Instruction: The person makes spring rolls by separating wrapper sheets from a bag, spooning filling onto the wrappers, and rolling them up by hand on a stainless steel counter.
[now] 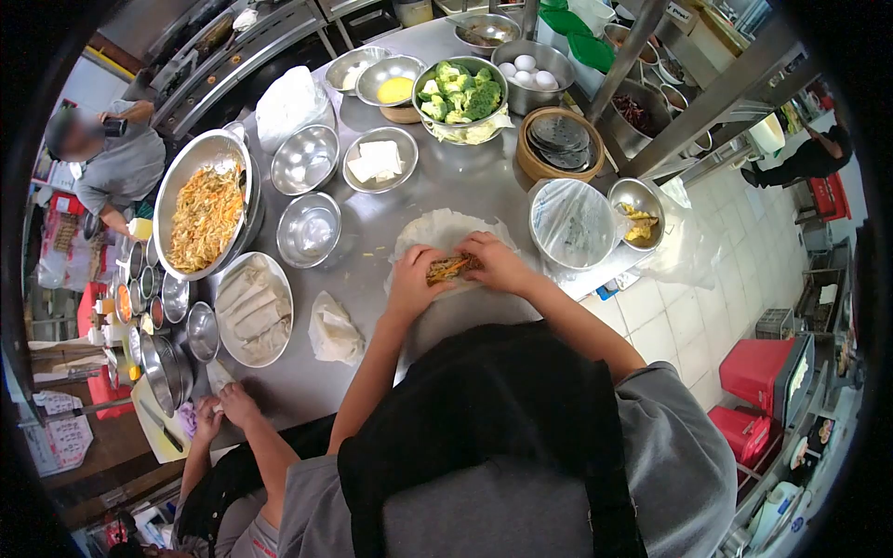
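Note:
A thin pale wrapper (pixel 445 229) lies spread on the steel table in front of me. On it is a log of shredded vegetable filling (pixel 448 270), with orange and dark strands showing. My left hand (pixel 416 281) curls around the filling's left end. My right hand (pixel 494 264) closes over the other end, its fingers bent inward. Both hands partly hide the filling and the wrapper's near edge. To the left, a white oval plate (pixel 285 337) holds several rolled pale rolls (pixel 249 302). A stack of wrappers (pixel 335 330) rests between that plate and my left forearm.
A big bowl of shredded filling (pixel 200 219) stands at left. Beyond my hands are a bowl of broccoli (pixel 459 93), a pot with eggs (pixel 526 70) and a bamboo steamer (pixel 530 167). A plastic-covered tub (pixel 572 223) sits near the right edge. A co-worker's hands (pixel 228 409) work at lower left.

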Motion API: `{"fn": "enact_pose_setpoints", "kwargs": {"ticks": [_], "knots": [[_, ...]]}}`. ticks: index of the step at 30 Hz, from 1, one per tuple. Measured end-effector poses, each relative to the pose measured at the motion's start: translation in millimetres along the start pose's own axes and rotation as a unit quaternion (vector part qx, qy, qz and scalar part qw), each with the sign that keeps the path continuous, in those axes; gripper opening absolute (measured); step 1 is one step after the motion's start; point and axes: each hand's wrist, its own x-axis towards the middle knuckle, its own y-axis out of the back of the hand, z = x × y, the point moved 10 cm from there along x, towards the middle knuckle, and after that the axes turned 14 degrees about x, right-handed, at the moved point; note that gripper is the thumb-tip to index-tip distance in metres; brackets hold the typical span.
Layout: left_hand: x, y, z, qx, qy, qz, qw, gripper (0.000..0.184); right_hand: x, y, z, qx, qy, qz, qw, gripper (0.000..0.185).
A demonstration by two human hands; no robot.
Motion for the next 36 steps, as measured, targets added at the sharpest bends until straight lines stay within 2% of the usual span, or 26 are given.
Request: {"fn": "enact_pose_setpoints", "kwargs": {"ticks": [3,6,7,9,12,15,19,22,25,28,31,34,36], "knots": [[-13.9,14.9,-31.3,-0.019,0.072,0.015,0.997,0.04,-8.1,36.1,-8.2,-0.015,-0.004,0.063,0.998,0.032],[-49.9,21.4,-86.5,0.003,0.214,0.029,0.976,0.039,-28.1,49.1,30.6,-0.063,-0.171,0.089,0.979,0.027],[-64.1,22.9,-100.9,0.021,0.267,0.038,0.963,0.038,-32.3,47.1,38.0,-0.11,-0.19,0.085,0.972,0.028],[-74.1,32.4,-92.4,0.08,0.277,0.046,0.957,0.037,-38.5,41.0,45.7,-0.203,-0.225,0.076,0.95,0.029],[-80.2,34.3,-83.7,0.122,0.28,0.054,0.951,0.037,-27.7,32.9,2.1,-0.224,-0.081,0.106,0.965,0.034],[-83.1,25.3,-81.9,0.134,0.257,0.063,0.955,0.036,-5.3,5.4,-27.8,-0.139,0.014,0.047,0.989,0.04],[-82.5,10.3,-80.6,0.165,0.224,0.081,0.957,0.034,15.4,-32.8,-25.9,-0.101,0.033,-0.008,0.994,0.049],[-79.0,3.7,-84.7,0.118,0.25,0.061,0.959,0.028,22.9,-51.6,-17.6,-0.097,0.024,-0.035,0.994,0.049],[-82.1,1.0,-88.6,-0.026,0.33,0.065,0.942,0.033,26.6,-62.0,-9.8,-0.102,0.013,-0.057,0.993,0.046],[-94.1,0.3,-93.1,-0.089,0.368,0.149,0.914,0.033,27.8,-64.4,-5.6,-0.088,0.006,-0.062,0.994,0.043],[-97.4,-22.2,-96.3,-0.247,0.374,0.139,0.883,0.033,25.5,-61.2,-8.3,-0.078,0.008,-0.055,0.995,0.04],[-99.5,-20.4,-89.6,-0.255,0.448,0.035,0.856,0.029,24.7,-59.7,-8.0,-0.08,0.005,-0.052,0.995,0.039],[-93.9,-16.1,-87.5,-0.211,0.426,0.062,0.878,0.026,25.6,-60.0,-8.5,-0.077,0.007,-0.052,0.996,0.039]]}}
